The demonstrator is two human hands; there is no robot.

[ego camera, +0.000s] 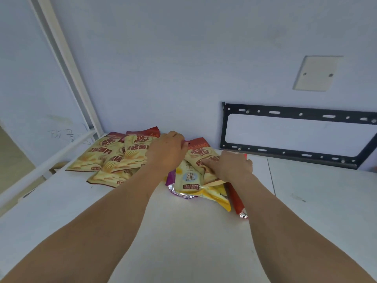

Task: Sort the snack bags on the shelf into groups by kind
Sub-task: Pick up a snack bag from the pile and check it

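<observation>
Both hands grip one red-and-cream chip bag (201,156) atop the mixed pile (191,180), left hand (167,152) at its far edge, right hand (230,166) pinching its near side, probably to carry it left onto the matching group (110,158).

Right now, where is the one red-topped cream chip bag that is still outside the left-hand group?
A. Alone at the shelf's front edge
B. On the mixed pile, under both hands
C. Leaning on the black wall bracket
B: the red-topped cream chip bag lies on the mixed pile, with the left hand at its top edge and the right hand on it.

Both hands are on one beige-red snack bag (201,158): left hand (166,152) at top, right hand (230,167) pinching its side.
</observation>
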